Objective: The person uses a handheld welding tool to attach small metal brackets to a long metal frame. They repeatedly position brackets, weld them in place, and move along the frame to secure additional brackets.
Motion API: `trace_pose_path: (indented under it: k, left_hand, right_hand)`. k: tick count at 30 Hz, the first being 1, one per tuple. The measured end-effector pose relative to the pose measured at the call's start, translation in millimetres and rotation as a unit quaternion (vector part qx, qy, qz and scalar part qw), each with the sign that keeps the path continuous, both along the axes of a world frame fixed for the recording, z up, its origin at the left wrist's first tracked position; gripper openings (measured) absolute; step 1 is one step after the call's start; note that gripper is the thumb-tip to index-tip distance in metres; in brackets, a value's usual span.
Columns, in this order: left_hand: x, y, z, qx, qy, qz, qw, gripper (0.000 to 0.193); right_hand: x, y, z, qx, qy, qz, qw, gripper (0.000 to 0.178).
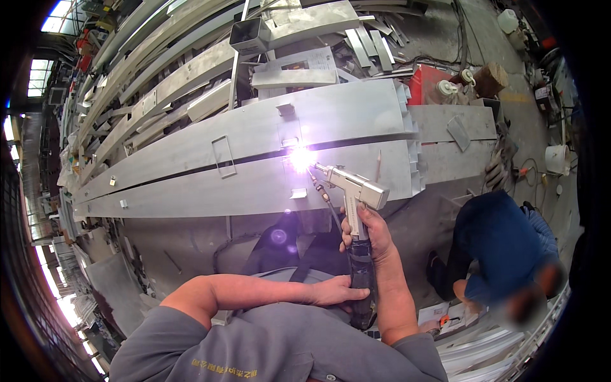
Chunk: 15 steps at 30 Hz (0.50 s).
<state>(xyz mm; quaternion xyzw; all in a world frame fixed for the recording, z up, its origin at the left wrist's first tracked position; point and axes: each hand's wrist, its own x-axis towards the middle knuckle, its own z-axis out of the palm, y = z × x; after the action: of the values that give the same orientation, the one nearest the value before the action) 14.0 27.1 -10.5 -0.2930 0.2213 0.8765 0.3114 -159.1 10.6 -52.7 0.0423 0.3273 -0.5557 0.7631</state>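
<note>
My right hand [377, 234] is closed round the grip of a silver handheld welding gun [356, 184]. A glaring white-violet welding light [301, 158] at its nozzle hides the spot beneath. Lower down, my left hand [338, 291] grips the thick black-wrapped cable [361, 258] behind the gun; some of its fingers are hidden. The light sits by the dark gap between two long grey metal beams, the far beam [356, 114] and the near beam [254, 190]. Small angle brackets stand on them: one bracket [298, 193] on the near beam, another bracket [286, 110] on the far one.
A thin rectangular frame [224, 157] lies across both beams. Stacked metal profiles [191, 70] fill the far left. At right a person in dark blue [499, 239] bends low. Gloves [496, 167] and a red box [421, 86] are near the beams' right end.
</note>
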Motion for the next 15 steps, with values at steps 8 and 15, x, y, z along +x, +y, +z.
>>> trace_pose_path:
  k: [8,15]
  left_hand:
    - [0,-1,4,-0.025,0.024,-0.016,0.999,0.041]
    - [-1,1,2,-0.020,0.046,0.001,0.999,0.037]
  right_hand:
    - [4,10,3,-0.012,0.011,-0.020,1.000,0.055]
    - [-2,7,14,-0.015,0.054,-0.020,0.998,0.057]
